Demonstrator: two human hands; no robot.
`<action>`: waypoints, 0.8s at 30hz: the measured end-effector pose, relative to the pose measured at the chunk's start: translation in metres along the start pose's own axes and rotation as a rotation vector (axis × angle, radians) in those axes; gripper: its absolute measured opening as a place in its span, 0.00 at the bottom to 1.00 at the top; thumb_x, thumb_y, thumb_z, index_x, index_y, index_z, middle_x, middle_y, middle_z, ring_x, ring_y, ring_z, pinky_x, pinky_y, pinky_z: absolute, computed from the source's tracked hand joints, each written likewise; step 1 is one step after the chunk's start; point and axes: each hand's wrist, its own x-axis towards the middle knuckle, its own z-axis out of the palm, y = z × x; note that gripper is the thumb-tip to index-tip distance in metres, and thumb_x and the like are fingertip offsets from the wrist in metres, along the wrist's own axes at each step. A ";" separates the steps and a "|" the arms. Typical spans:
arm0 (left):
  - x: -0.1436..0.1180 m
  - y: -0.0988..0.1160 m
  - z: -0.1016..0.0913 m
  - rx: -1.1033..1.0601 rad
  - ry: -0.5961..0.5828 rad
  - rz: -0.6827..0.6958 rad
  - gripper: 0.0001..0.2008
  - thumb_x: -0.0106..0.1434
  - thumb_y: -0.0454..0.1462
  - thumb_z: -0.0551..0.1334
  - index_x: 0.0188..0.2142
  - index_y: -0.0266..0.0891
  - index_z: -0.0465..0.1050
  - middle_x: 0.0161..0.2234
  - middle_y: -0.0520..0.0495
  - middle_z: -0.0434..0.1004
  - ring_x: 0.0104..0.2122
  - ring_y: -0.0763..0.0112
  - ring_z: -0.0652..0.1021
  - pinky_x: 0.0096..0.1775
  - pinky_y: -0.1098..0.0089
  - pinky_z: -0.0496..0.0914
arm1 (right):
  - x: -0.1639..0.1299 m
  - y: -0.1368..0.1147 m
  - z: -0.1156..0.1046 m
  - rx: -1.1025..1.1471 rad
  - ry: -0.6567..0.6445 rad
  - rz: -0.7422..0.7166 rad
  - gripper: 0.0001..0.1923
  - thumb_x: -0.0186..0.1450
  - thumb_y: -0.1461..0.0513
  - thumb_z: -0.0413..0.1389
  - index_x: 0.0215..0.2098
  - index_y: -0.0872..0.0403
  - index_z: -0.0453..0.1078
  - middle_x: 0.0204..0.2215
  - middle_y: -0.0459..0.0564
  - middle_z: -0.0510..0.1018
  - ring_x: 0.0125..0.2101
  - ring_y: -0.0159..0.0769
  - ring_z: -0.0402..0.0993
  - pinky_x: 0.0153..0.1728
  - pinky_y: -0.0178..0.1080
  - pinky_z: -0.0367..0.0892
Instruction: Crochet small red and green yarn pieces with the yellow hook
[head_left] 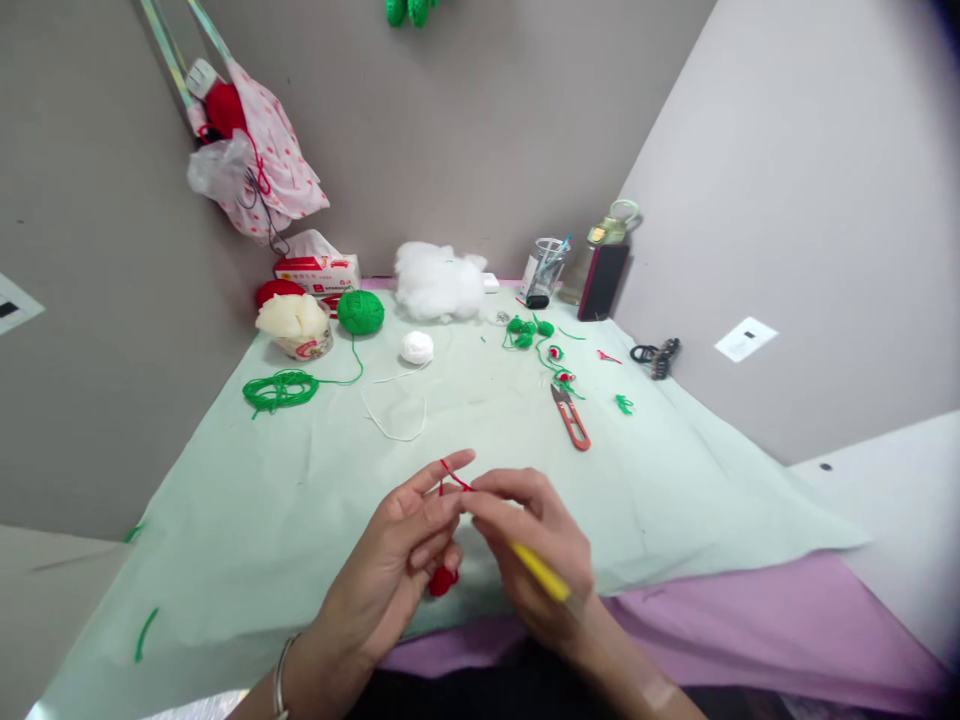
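Observation:
My left hand point(401, 555) holds a small red crocheted piece point(442, 581) low in its fingers, with a strand of red yarn point(453, 476) looped over the raised forefinger. My right hand point(529, 545) grips a yellow-handled crochet hook point(541, 574), its tip hidden where the two hands' fingers meet. Both hands hover over the near part of the pale green cloth point(300, 500), touching each other at the fingertips.
Red-handled thread snips point(571, 416) lie beyond my hands. Farther back are a green yarn ball point(361, 312), a loose green yarn coil point(281, 389), a small white ball point(417, 347), white stuffing point(439, 279), small green crocheted pieces point(527, 331), a tissue box point(316, 271) and a cup point(546, 270).

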 end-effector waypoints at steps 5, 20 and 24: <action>0.002 0.004 0.001 -0.006 -0.011 0.017 0.18 0.59 0.36 0.77 0.49 0.38 0.86 0.20 0.62 0.59 0.18 0.85 0.52 0.23 0.81 0.65 | 0.010 0.002 0.000 0.476 0.117 0.325 0.10 0.76 0.63 0.56 0.44 0.47 0.81 0.36 0.48 0.80 0.30 0.32 0.76 0.32 0.37 0.74; 0.006 0.002 0.007 0.069 -0.005 0.061 0.23 0.57 0.39 0.79 0.51 0.38 0.85 0.27 0.57 0.70 0.18 0.87 0.57 0.23 0.80 0.63 | 0.002 0.001 0.003 0.032 0.062 0.076 0.18 0.72 0.69 0.59 0.52 0.43 0.82 0.43 0.52 0.83 0.40 0.38 0.83 0.38 0.40 0.80; 0.006 0.005 0.005 -0.036 0.001 -0.014 0.20 0.57 0.37 0.79 0.49 0.36 0.86 0.23 0.60 0.63 0.18 0.88 0.50 0.20 0.84 0.59 | 0.008 0.005 0.000 0.403 0.228 0.343 0.11 0.74 0.64 0.58 0.44 0.46 0.82 0.35 0.48 0.82 0.28 0.31 0.77 0.29 0.36 0.75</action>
